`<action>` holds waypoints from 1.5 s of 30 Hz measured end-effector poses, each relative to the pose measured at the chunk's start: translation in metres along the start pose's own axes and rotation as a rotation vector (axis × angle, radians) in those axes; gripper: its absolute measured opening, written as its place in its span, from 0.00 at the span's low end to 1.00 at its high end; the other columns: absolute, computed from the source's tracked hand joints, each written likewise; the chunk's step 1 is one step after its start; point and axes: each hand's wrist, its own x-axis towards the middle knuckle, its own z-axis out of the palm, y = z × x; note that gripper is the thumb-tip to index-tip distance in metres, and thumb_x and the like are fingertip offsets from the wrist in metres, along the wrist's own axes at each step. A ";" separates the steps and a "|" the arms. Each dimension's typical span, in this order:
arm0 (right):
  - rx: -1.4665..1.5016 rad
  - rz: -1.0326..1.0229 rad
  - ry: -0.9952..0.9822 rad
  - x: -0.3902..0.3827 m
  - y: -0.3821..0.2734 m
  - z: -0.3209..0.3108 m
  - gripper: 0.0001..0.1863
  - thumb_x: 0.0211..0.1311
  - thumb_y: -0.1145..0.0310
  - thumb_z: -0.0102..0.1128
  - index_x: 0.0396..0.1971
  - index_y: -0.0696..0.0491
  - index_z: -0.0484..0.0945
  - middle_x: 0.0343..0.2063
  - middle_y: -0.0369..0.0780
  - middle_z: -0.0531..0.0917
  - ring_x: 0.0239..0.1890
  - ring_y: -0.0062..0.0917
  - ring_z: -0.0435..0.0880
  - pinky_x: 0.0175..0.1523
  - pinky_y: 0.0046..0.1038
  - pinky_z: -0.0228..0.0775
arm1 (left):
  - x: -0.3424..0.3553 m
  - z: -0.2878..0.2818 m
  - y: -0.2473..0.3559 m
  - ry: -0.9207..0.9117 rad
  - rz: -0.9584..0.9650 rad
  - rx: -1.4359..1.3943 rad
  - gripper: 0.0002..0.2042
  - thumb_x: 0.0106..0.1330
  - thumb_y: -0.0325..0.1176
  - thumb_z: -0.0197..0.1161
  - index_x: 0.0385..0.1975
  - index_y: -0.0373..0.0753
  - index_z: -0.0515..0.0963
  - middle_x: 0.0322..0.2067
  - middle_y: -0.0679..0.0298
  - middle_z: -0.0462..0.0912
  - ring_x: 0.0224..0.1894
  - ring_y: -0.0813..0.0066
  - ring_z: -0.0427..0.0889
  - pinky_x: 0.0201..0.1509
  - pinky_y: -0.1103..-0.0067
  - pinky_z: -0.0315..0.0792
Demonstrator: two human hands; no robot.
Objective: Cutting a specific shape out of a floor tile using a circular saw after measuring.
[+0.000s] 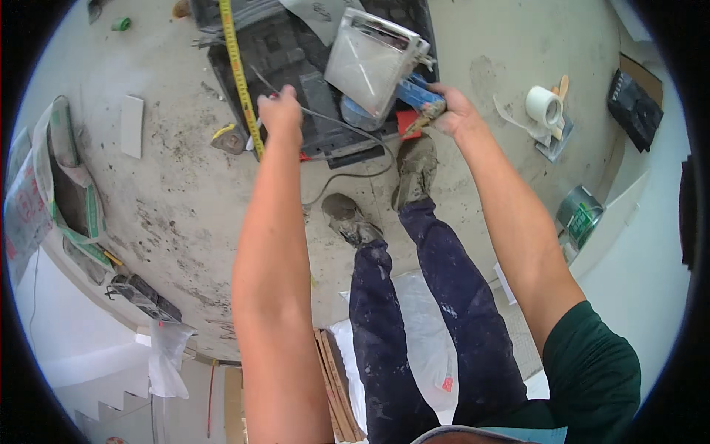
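My left hand point(281, 115) is closed around a thin grey cord point(343, 176), whose end sticks out past my fingers. The cord loops back toward my shoes. My right hand point(454, 112) grips a blue object with a mud-crusted end point(423, 120); its exact kind is unclear. Close to that hand, a dusty white box-shaped device point(372, 65) with a blue rounded part lies tilted on an open black tool case point(270, 52). A yellow tape measure blade point(237, 70) stretches across the case, left of my left hand.
The tape measure's body point(228, 138) lies left of the case. A white tape roll point(543, 106), a black pouch point(634, 109) and a metal can point(580, 213) are to the right. Left are a white tile piece point(132, 126) and an opened sack point(68, 170). My shoes point(416, 170) stand close to the case.
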 end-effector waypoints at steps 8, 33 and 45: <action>0.413 -0.177 -0.070 -0.088 0.074 0.082 0.10 0.62 0.67 0.60 0.38 0.56 0.73 0.31 0.40 0.79 0.31 0.32 0.80 0.44 0.40 0.78 | -0.064 -0.030 0.044 -0.436 0.180 0.075 0.11 0.69 0.33 0.55 0.42 0.33 0.80 0.20 0.67 0.74 0.19 0.79 0.71 0.22 0.79 0.67; 0.965 -0.497 0.349 -0.684 0.171 -0.248 0.12 0.58 0.58 0.63 0.30 0.47 0.70 0.17 0.29 0.70 0.17 0.18 0.68 0.26 0.27 0.63 | -0.559 -0.301 0.329 -0.991 0.636 0.407 0.06 0.66 0.19 0.54 0.38 0.33 0.78 0.31 0.63 0.81 0.35 0.74 0.77 0.47 0.78 0.69; 1.662 -0.763 0.186 -0.781 0.151 -0.428 0.13 0.61 0.53 0.63 0.32 0.47 0.73 0.16 0.28 0.65 0.18 0.18 0.66 0.27 0.27 0.66 | -0.764 -0.106 0.468 -1.305 0.571 -0.113 0.25 0.77 0.47 0.47 0.57 0.28 0.70 0.39 0.57 0.78 0.44 0.63 0.78 0.64 0.61 0.67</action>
